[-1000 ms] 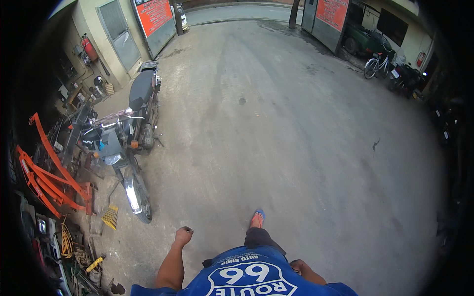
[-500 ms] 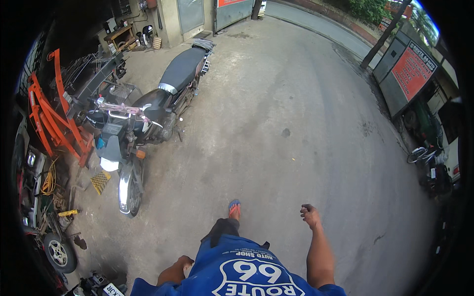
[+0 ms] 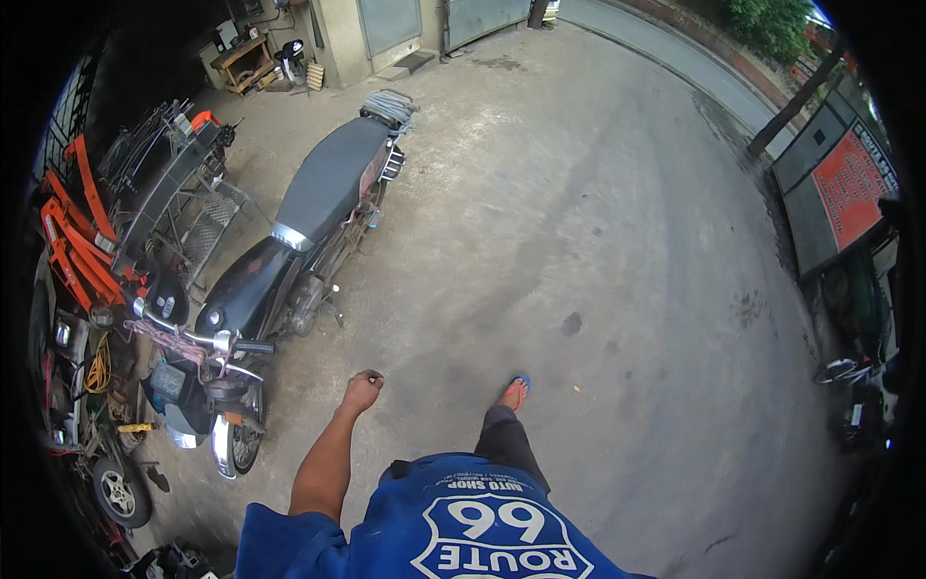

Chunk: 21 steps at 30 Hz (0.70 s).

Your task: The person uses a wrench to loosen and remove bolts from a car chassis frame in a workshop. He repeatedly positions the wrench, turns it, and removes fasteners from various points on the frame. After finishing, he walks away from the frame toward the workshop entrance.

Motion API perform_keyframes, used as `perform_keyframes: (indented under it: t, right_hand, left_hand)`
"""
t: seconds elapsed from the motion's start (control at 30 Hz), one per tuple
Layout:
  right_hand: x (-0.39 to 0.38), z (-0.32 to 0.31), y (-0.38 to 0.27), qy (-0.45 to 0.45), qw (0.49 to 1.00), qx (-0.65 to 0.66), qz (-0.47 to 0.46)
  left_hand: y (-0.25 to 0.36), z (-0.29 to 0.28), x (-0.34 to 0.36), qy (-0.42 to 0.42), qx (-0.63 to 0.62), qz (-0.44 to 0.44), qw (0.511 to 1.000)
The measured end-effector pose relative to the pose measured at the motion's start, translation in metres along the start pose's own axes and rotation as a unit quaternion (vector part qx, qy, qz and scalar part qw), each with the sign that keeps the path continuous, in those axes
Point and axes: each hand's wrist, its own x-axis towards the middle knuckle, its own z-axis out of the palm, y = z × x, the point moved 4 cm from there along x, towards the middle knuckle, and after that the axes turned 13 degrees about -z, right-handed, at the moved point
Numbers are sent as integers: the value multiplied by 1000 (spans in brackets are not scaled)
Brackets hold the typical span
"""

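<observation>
My left hand hangs forward at the end of the bare arm, its fingers curled in. A small dark spot shows at the fingertips, too small to tell what it is. Nearest to that hand, to its left and apart from it, stands a black motorcycle with a long grey seat and chrome handlebars, cord wound round them. My right hand is out of sight. Below me, one foot in a blue and red flip-flop steps ahead on the concrete.
Orange metal frames and a grey metal rack stand beyond the motorcycle. A loose wheel and a coiled yellow cable lie at far left. A wooden bench is at the back. A gate panel with a red sign borders the right.
I have stepped forward, so the motorcycle now sits closer on my left. My left arm has swung forward; my right hand has dropped out of view.
</observation>
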Motion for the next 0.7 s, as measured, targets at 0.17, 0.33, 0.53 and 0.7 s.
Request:
perform_keyframes:
  t: [0.17,0.33,0.53,0.7]
  right_hand:
    - [57,-135,-212,40,998,-9,-43]
    - [124,-258,-531,152,953,-143,-221]
    - [145,-236,-856,156,887,-158,-406]
    - [170,-172,-953,57,916,-116,-379]
  left_hand:
    - [79,15,37,-58,83,-69,992]
    - [95,43,78,-55,39,-123,990]
    - [73,90,184,-254,142,-246,925]
    - [186,17,326,-267,148,-264,915]
